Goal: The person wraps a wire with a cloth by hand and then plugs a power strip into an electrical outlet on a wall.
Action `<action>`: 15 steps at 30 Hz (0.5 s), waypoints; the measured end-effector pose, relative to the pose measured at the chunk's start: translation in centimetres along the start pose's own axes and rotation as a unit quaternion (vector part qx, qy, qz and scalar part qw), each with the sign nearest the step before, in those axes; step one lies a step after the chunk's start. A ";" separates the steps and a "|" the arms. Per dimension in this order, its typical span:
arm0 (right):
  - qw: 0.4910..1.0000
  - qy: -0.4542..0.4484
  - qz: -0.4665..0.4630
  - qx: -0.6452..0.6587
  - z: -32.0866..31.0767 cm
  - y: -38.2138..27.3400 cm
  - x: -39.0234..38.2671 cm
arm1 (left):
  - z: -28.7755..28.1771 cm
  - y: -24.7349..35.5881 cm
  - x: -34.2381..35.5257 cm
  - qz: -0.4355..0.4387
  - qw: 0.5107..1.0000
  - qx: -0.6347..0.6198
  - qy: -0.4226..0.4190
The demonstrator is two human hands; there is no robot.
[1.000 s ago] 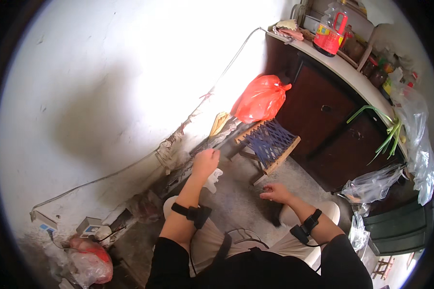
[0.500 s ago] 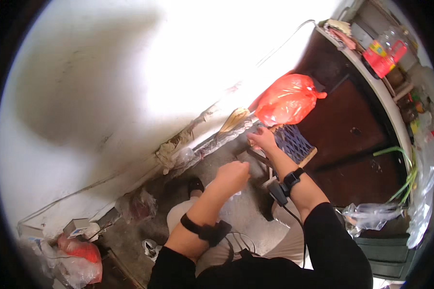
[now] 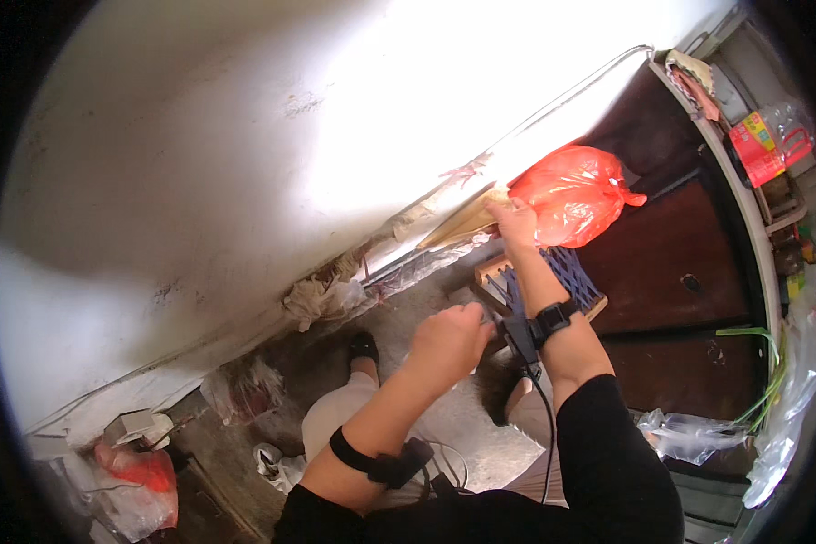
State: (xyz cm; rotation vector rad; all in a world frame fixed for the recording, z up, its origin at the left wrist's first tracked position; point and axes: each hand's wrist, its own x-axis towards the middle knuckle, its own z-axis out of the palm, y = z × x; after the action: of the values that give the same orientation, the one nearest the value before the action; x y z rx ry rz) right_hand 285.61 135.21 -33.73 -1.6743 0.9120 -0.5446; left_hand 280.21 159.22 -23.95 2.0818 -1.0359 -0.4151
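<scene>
My right hand (image 3: 514, 222) reaches to the wall, its fingers closed at the upper end of a tan, flat, tapering piece (image 3: 467, 222) that leans there. Its exact kind does not show. Right beside that hand bulges a knotted red plastic bag (image 3: 576, 195). Below my right forearm stands a low stool (image 3: 578, 279) with a wooden frame and a blue woven seat, partly covered by the arm. My left hand (image 3: 449, 344) is closed in front of my body, above the floor; whatever its fingers may hold is hidden.
A dark brown cabinet (image 3: 653, 272) lines the right side, with a red-labelled bottle (image 3: 762, 150), green stalks (image 3: 771, 385) and clear plastic bags (image 3: 694, 435). Crumpled wrapping (image 3: 322, 299) lies along the wall's foot. More bags (image 3: 140, 485) sit at lower left.
My right hand has moved up from beside the stool to the tan piece by the wall. My left hand has shifted slightly right and stays closed. The view has shifted a little.
</scene>
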 end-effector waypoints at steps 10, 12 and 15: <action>0.910 -0.150 0.027 0.386 -14.8 -6.9 -15.4 | 2.2 3.6 1.3 -0.211 0.807 -0.546 -0.076; 0.913 -0.162 0.062 0.370 -15.7 -6.2 -19.0 | 3.3 4.6 1.3 -0.203 0.784 -0.583 -0.062; 0.918 -0.172 0.115 0.339 -17.6 -4.5 -22.2 | 4.5 5.6 1.4 -0.154 0.684 -0.712 -0.041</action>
State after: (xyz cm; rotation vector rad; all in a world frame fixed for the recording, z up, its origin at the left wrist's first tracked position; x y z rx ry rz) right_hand 260.51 142.81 -22.12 -0.9704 0.5556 -0.3331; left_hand 275.51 153.78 -22.68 0.7352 -0.1109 -1.0555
